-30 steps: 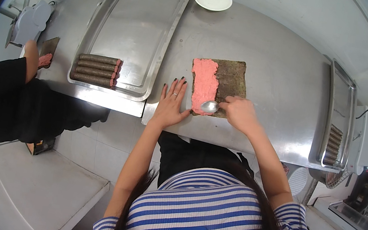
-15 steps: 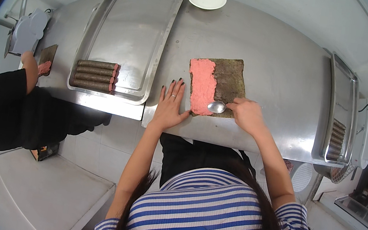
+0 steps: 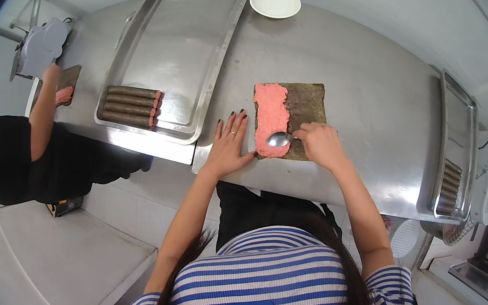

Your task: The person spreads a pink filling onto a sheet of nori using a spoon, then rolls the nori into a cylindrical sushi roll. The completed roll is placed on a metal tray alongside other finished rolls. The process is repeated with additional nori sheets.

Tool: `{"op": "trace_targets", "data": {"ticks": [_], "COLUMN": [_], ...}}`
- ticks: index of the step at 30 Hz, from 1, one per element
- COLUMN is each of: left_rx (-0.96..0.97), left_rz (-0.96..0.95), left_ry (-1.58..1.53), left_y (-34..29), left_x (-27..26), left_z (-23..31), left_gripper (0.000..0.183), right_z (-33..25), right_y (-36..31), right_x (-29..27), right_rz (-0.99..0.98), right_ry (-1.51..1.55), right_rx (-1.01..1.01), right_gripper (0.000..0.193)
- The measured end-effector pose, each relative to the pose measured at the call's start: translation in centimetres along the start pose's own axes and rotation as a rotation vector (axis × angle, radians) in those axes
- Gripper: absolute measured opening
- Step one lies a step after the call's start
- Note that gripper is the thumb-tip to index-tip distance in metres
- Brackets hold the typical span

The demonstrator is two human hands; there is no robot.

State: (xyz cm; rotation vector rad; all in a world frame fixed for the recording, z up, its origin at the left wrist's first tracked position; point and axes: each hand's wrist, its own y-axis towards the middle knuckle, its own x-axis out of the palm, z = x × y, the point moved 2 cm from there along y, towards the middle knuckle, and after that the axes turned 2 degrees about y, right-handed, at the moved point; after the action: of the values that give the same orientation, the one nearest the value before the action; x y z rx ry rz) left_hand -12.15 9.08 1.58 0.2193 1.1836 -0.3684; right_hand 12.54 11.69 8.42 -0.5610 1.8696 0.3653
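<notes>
A dark green nori sheet (image 3: 308, 106) lies on the steel table in front of me. Pink paste (image 3: 271, 111) covers a strip along its left side, while the right part is bare. My right hand (image 3: 321, 144) grips a metal spoon (image 3: 278, 139), whose bowl rests on the lower end of the paste. Flat on the table to the left of the sheet is my left hand (image 3: 229, 150), fingers spread, its thumb at the sheet's lower left corner.
A large steel tray (image 3: 178, 23) at left holds several nori rolls (image 3: 130, 109) with pink filling. A white bowl (image 3: 275, 2) stands at the back. Another tray (image 3: 459, 115) with rolls is far right. At far left a co-worker (image 3: 40, 122) reaches over another nori sheet (image 3: 69, 82).
The spoon and my right hand have shifted slightly left, bringing the bowl fully over the paste. The co-worker's arm has moved toward the nori sheet. My left hand stays in place.
</notes>
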Motion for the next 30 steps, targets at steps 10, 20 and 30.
{"op": "trace_targets", "data": {"ticks": [10, 20, 30], "left_rx": [-0.004, -0.004, 0.003], "left_rz": [-0.013, 0.009, 0.002], "left_ry": [0.008, 0.008, 0.017], "left_y": [0.0, -0.2, 0.0], "left_x": [0.0, 0.0, -0.1], "left_z": [0.0, 0.0, 0.1], "left_gripper": [0.095, 0.096, 0.096], "right_z": [4.4, 3.9, 4.9], "right_y": [7.2, 7.4, 10.8], "right_x": [-0.2, -0.7, -0.2], "right_rz": [0.090, 0.055, 0.096], "right_ry": [-0.013, 0.023, -0.006], "right_rx": [0.097, 0.121, 0.115], "right_gripper": [0.025, 0.024, 0.025]}}
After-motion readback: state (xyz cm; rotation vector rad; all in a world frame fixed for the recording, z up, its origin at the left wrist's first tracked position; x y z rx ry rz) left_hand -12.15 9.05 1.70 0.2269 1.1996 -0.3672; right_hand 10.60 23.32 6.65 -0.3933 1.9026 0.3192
